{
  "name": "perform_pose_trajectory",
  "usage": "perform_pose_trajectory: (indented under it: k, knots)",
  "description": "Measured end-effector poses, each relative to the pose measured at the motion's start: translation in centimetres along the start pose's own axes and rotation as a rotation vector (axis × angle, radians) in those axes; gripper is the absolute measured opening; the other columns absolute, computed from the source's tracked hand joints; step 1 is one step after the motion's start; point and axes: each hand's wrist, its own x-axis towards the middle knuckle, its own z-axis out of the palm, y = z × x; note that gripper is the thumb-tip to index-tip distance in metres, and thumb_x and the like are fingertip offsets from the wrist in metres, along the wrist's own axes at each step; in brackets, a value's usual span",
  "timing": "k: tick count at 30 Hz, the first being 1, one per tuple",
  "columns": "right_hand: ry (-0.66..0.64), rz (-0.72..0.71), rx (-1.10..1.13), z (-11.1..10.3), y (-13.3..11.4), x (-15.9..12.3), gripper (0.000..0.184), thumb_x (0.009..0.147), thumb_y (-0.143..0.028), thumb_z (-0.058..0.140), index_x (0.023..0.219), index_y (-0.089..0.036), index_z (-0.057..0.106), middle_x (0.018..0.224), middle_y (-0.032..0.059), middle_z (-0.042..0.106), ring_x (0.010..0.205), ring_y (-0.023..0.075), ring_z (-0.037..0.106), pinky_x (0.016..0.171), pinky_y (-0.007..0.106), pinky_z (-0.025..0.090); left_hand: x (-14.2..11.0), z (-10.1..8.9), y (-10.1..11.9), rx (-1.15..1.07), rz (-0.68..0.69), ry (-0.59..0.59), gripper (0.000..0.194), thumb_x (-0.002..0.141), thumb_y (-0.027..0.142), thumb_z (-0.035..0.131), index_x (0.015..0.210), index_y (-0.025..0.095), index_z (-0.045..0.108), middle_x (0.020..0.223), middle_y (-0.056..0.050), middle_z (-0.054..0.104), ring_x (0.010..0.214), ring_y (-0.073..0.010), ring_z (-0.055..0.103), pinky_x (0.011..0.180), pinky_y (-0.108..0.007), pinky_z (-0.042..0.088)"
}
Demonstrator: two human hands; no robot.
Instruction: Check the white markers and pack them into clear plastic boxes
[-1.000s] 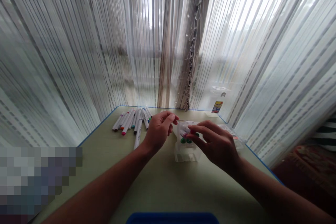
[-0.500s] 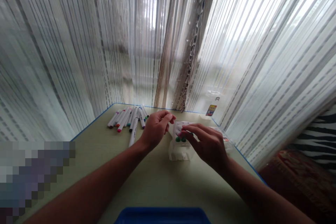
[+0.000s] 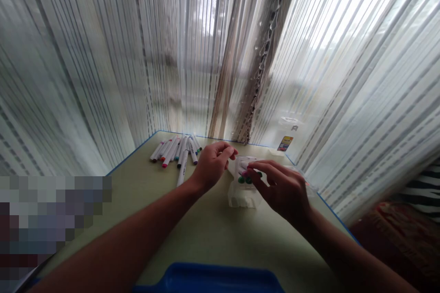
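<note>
A clear plastic marker case (image 3: 242, 199) stands on the table between my hands, with several white markers in it. Green ends (image 3: 241, 180) of some markers show at its near side. My right hand (image 3: 283, 185) reaches in from the right, thumb and fingers closed on a marker with a pink end (image 3: 245, 173); most of its barrel is hidden. At the case's left side is my left hand (image 3: 213, 165), fingers curled and thumb pressed to the forefinger. Whatever it grips, if anything, I cannot make out.
Several white markers (image 3: 172, 151) with coloured ends lie in a pile at the back left, one marker (image 3: 182, 169) nearer my left forearm. Clear packaging with a yellow label (image 3: 285, 143) stands back right. A blue tray edge (image 3: 223, 277) is at the front; curtains (image 3: 185, 55) hang behind.
The whole view has shifted, so the table and hands appear farther right. The pink end shows slightly more beside my right fingers. Both hands keep nearly the same pose at the case.
</note>
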Motion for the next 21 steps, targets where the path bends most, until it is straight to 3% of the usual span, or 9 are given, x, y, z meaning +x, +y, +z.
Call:
perform_pose_trajectory:
  k: [8,10,15,17,21]
  knots:
    - [0.024,0.02,0.007,-0.5,-0.4,0.2,0.009,0.094,-0.02,0.068,0.099,-0.019,0.075,0.091,0.0049,0.081,0.045,0.0082,0.057,0.055,0.024,0.053,0.0,-0.2,-0.1,0.021,0.009,0.007,0.024,0.088,0.032,0.056,0.078,0.014,0.068,0.072,-0.002,0.064,0.05,-0.0084,0.048,0.046,-0.023,0.036]
    - [0.065,0.05,0.005,-0.8,-0.3,0.1,0.01,0.094,-0.021,0.066,0.097,-0.02,0.075,0.086,0.0051,0.08,0.044,0.0095,0.058,0.051,0.025,0.052,0.0,-0.2,0.0,0.031,0.003,0.01,0.024,0.088,0.032,0.056,0.078,0.014,0.068,0.073,-0.002,0.064,0.05,-0.0086,0.048,0.046,-0.023,0.036]
    - [0.245,0.339,0.151,-1.1,1.3,-0.3,0.015,0.095,-0.03,0.062,0.091,-0.021,0.074,0.081,0.0073,0.078,0.063,0.0195,0.072,0.053,0.03,0.055,-0.1,-0.3,-0.1,0.08,0.001,0.005,0.023,0.087,0.033,0.056,0.079,0.015,0.067,0.073,-0.002,0.064,0.051,-0.0094,0.048,0.047,-0.024,0.036]
    - [0.26,0.468,0.26,-0.6,2.4,-0.5,0.02,0.097,-0.035,0.059,0.095,-0.02,0.072,0.079,0.0067,0.076,0.057,0.0174,0.068,0.047,0.028,0.05,-0.1,-0.4,0.0,0.132,0.005,-0.001,0.023,0.088,0.033,0.056,0.08,0.015,0.068,0.07,-0.001,0.063,0.051,-0.01,0.048,0.048,-0.024,0.036]
    - [0.149,0.635,0.465,0.9,4.4,-0.8,0.028,0.097,-0.043,0.057,0.1,-0.017,0.068,0.075,0.0028,0.07,0.042,0.0091,0.048,0.039,0.024,0.034,-0.1,-0.8,0.0,0.291,0.016,-0.024,0.02,0.088,0.032,0.057,0.084,0.016,0.068,0.06,0.002,0.056,0.052,-0.0122,0.049,0.049,-0.024,0.036]
